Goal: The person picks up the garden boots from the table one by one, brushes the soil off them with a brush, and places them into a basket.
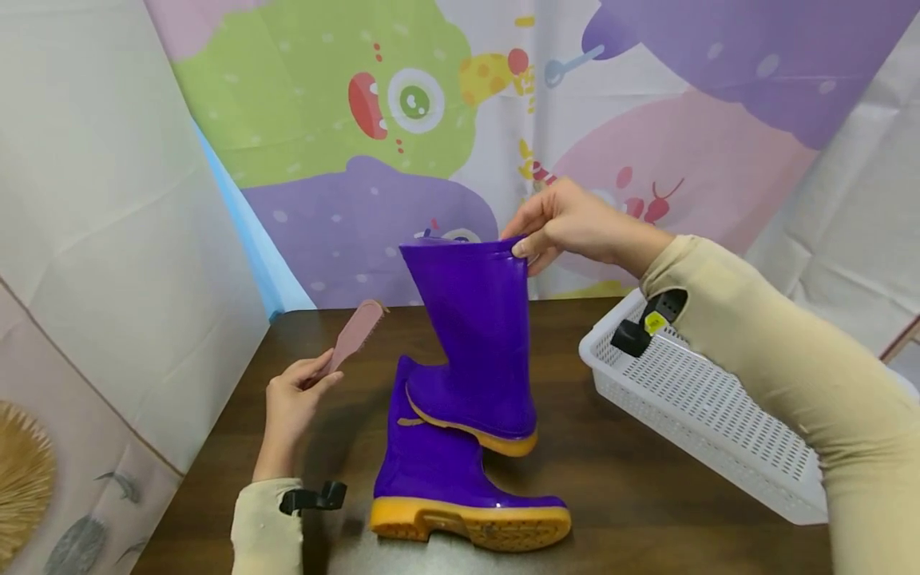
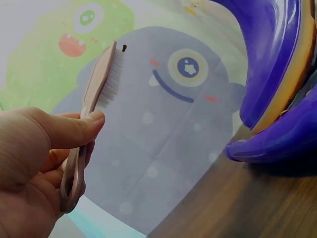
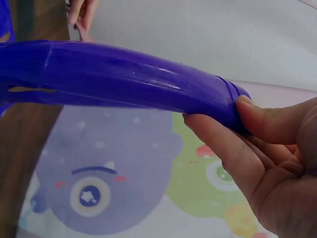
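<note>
A purple rain boot [image 1: 477, 319] with a yellow sole is held upright by its top rim in my right hand [image 1: 568, 228], thumb on one side and fingers on the other. Its toe overlaps the second purple rain boot [image 1: 438, 463] in the head view; whether they touch I cannot tell. That second boot lies on the table with its yellow sole toward me. To the left, my left hand [image 1: 295, 395] grips a pink brush [image 2: 99, 74] by its handle. White bristles [image 2: 114, 82] face the boots, apart from them.
A white perforated plastic basket [image 1: 600, 375] stands on the right of the dark wooden table [image 1: 575, 487], below my right forearm. Behind the table hangs a cartoon-print cloth [image 1: 309, 120]. Pale cloth [image 1: 93, 200] forms the left side.
</note>
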The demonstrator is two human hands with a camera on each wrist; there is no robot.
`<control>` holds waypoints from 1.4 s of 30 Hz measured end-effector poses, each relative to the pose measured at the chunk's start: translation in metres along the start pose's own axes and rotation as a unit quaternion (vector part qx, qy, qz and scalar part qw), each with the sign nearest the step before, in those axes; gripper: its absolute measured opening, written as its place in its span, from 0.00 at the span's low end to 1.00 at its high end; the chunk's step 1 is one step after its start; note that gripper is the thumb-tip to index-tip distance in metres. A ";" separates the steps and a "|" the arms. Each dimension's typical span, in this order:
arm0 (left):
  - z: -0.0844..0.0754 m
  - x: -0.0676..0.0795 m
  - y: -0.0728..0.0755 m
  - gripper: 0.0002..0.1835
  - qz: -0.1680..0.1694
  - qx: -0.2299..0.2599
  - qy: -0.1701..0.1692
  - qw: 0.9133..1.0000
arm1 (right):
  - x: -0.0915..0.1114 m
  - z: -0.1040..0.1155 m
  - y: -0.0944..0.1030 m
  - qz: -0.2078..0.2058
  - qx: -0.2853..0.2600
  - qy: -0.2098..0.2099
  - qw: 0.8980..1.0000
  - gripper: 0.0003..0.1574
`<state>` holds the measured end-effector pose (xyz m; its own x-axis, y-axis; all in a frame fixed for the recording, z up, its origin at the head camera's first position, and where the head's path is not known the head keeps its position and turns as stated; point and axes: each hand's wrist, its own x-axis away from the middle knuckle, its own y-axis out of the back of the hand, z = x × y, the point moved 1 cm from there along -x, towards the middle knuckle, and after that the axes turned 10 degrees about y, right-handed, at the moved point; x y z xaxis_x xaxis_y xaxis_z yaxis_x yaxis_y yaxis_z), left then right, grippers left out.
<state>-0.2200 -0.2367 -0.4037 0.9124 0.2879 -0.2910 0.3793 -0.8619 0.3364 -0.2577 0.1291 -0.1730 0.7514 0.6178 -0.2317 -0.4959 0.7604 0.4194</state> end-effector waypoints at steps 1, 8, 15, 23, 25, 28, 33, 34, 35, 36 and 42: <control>-0.001 0.000 0.000 0.19 0.000 0.005 -0.002 1.000 | -0.002 0.002 0.001 0.001 0.009 0.000 1.000 0.13; -0.026 0.007 0.002 0.18 0.008 0.053 -0.029 0.998 | -0.014 0.023 0.010 0.015 0.096 0.000 0.995 0.12; -0.040 0.011 0.004 0.17 -0.005 0.060 -0.034 0.998 | -0.023 0.041 0.018 0.053 0.248 0.069 0.965 0.11; -0.036 0.010 0.008 0.17 -0.019 0.073 -0.049 0.996 | -0.032 0.050 0.024 0.081 0.393 0.248 0.882 0.13; -0.036 0.010 0.009 0.17 -0.023 0.076 -0.050 0.996 | -0.035 0.050 0.025 0.079 0.406 0.299 0.860 0.13; -0.037 0.010 0.011 0.17 -0.027 0.080 -0.052 0.995 | -0.036 0.051 0.023 0.079 0.400 0.347 0.845 0.13; -0.037 0.010 0.014 0.17 -0.040 0.070 -0.057 0.995 | -0.037 0.049 0.016 0.080 0.371 0.387 0.840 0.12; -0.037 0.010 0.014 0.17 -0.042 0.070 -0.057 0.995 | -0.037 0.048 0.014 0.080 0.364 0.397 0.839 0.12; -0.037 0.010 0.015 0.17 -0.045 0.071 -0.056 0.995 | -0.037 0.046 0.013 0.079 0.356 0.407 0.837 0.12; -0.037 0.011 0.016 0.17 -0.046 0.073 -0.055 0.995 | -0.037 0.044 0.011 0.079 0.348 0.420 0.834 0.11; -0.035 0.011 0.017 0.18 -0.051 0.081 -0.056 0.994 | -0.035 0.025 0.005 0.063 0.310 0.476 0.821 0.11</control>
<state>-0.1982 -0.2339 -0.3693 0.8448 0.3363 -0.4162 0.4302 -0.8894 0.1546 -0.2757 0.1064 -0.1410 -0.1158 0.7842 -0.6096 -0.0051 0.6133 0.7898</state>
